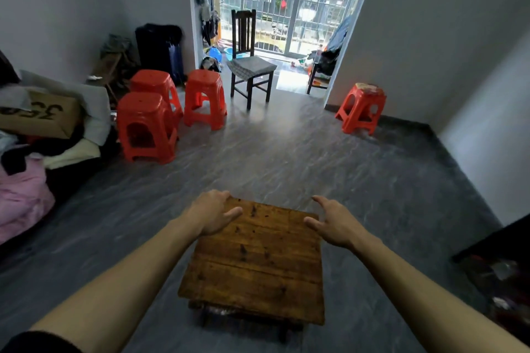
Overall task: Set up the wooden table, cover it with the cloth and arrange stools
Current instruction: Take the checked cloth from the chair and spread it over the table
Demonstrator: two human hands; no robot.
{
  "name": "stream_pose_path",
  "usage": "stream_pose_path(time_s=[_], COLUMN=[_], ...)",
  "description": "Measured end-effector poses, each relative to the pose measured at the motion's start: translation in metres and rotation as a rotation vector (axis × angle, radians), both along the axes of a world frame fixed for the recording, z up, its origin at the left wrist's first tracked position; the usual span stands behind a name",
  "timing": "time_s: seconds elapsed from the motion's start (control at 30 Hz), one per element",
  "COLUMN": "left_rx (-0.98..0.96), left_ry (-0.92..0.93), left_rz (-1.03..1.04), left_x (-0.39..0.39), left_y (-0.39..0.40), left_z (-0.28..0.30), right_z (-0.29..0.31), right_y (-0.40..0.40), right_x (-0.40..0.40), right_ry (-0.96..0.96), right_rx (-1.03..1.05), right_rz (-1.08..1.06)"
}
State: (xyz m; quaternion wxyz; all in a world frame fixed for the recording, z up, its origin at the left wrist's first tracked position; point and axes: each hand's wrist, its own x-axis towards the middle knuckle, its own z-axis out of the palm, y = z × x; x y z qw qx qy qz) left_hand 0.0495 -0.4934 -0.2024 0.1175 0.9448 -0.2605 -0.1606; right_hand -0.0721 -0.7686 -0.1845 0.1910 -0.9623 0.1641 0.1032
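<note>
A small brown wooden table stands on the grey floor right below me, its planked top bare. My left hand grips the table's far left corner, thumb on top and fingers over the edge. My right hand hovers at the far right corner with fingers spread, just off the wood. Three red plastic stools stand grouped at the left wall, and a fourth red stool stands by the right wall. I see no cloth for the table.
A dark wooden chair with a grey cushion stands before the balcony door. Piled clothes and a cardboard box fill the left side. Dark furniture juts in at the right. Open grey floor lies between the table and the stools.
</note>
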Motion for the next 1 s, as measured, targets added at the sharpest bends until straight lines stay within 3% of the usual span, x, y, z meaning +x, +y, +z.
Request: stream_pose_path(time_s=[0.27, 0.67, 1.0], left_rx=[-0.012, 0.128, 0.066], left_ry=[-0.002, -0.072, -0.101], left_rz=[-0.002, 0.079, 0.200], left_x=[-0.028, -0.109, -0.135], left_y=[-0.006, -0.016, 0.042], left_z=[0.013, 0.053, 0.052], right_z=[0.013, 0.012, 0.009], right_y=[-0.008, -0.042, 0.017], right_x=[-0.028, -0.082, -0.076], right_ry=[-0.084, -0.206, -0.156], right_rx=[0.010, 0.060, 0.090], right_rz=[0.013, 0.117, 0.216])
